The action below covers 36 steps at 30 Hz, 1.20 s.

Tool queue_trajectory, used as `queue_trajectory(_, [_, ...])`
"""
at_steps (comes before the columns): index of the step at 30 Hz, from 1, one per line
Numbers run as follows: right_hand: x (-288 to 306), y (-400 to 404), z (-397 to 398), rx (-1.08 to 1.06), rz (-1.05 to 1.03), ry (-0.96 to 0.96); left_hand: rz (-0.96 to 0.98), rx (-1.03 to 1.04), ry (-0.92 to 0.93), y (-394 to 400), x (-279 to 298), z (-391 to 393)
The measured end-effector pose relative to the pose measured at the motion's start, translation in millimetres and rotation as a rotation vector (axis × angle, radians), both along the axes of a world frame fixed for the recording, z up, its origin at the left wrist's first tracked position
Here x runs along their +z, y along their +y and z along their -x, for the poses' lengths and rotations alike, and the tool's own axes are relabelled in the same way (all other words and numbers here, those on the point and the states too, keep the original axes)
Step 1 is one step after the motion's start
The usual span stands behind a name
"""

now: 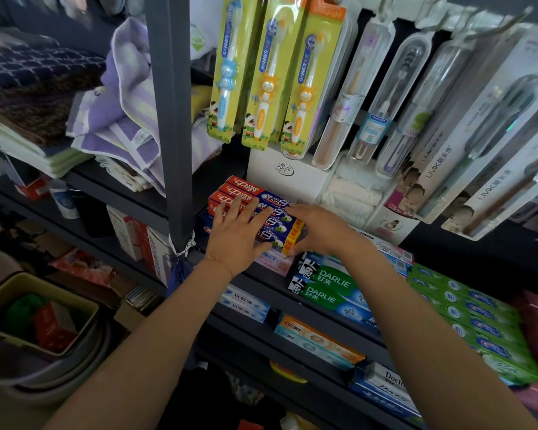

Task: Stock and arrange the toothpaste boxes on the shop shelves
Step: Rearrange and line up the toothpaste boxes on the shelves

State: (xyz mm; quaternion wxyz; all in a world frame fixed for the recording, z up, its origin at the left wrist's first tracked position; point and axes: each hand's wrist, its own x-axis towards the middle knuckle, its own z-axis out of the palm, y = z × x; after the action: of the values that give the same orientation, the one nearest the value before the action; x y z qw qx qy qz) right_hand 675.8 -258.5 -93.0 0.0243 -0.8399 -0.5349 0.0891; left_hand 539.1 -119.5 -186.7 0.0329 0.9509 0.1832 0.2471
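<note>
On dark shelf [255, 279] | hands press red-blue toothpaste boxes [255, 201] | toothbrushes [271, 72] above

darlie on green toothpaste boxes [326, 282]; banner on toothbrush packs [263, 72]; lmk on brush packs [437, 164].

Red-blue toothpaste boxes [255, 217]; towels [128, 119] seemingly purple-striped.

A small shop aisle: dark metal shelves [292, 293] stacked with boxed toothpaste [330, 283], packaged toothbrushes [267, 72] hanging on hooks above (several children's ones), folded towels [118, 119] alongside.
</note>
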Motion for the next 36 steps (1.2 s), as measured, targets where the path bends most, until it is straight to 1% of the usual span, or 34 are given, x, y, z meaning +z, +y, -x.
queue_trajectory(8, [1.3,0.1,1.9,-0.002,-0.006,-0.016,0.005,-0.013,0.026,-2.4,4.7,0.6])
queue_trajectory(15, [2.1,0.9,4.5,0.016,-0.009,0.014,-0.021,-0.012,-0.010,-2.2,-0.3,1.2])
queue_trajectory(19, [-9.1,11.2,10.1,-0.047,-0.132,0.038,-0.058,-0.011,-0.021,-1.0,-0.3,2.3])
queue_trajectory(21, [-14.6,18.7,13.7,-0.068,-0.153,0.042,-0.064,-0.021,-0.038,-0.4,-0.5,2.5])
queue_trajectory(26, [-17.9,26.9,13.4,-0.075,-0.136,0.018,-0.062,-0.013,-0.049,-1.2,-2.9,1.5])
queue_trajectory(31, [-12.4,35.2,11.6,-0.100,-0.076,0.027,-0.043,-0.014,-0.018,-1.0,-4.2,3.0])
queue_trajectory(34, [-9.9,42.0,9.3,-0.106,-0.015,0.039,-0.007,0.003,-0.087,-6.1,-1.8,8.1])
queue_trajectory(36, [-9.6,43.9,6.9,-0.099,0.006,0.041,0.051,0.050,-0.197,-14.4,-6.6,19.4])
